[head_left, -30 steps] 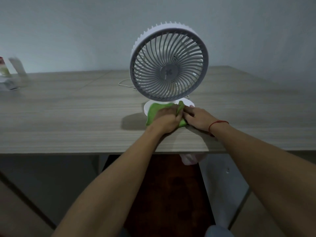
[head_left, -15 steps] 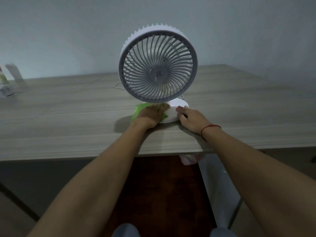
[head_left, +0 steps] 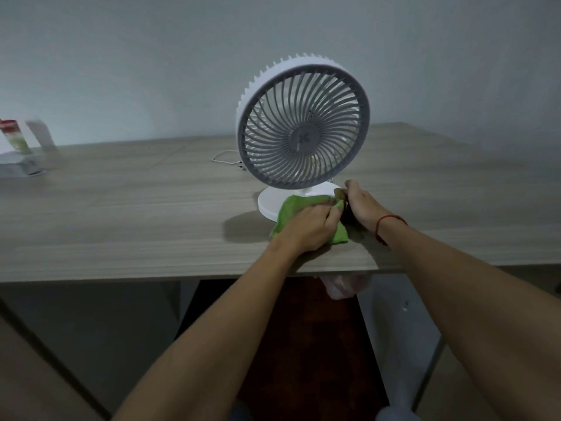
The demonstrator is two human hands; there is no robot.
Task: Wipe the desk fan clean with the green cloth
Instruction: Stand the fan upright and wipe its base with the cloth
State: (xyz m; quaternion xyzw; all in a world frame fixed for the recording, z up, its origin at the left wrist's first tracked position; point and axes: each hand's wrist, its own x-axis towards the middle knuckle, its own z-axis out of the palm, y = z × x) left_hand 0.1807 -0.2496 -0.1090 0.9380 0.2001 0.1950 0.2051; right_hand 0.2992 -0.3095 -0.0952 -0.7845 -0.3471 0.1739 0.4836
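Green cloth (head_left: pixel 291 209) is pressed onto the fan (head_left: pixel 302 129) base, at 5 o'clock on the desk (head_left: pixel 136 208), by the closed left hand (head_left: pixel 312 226); the right hand (head_left: pixel 361 206) pinches its corner. The top-heavy fan could be tipped by hard rubbing.

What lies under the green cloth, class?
The green cloth drapes over the front edge of the fan's white base and onto the desk. The left hand presses on top, so the base beneath is covered and unseen.
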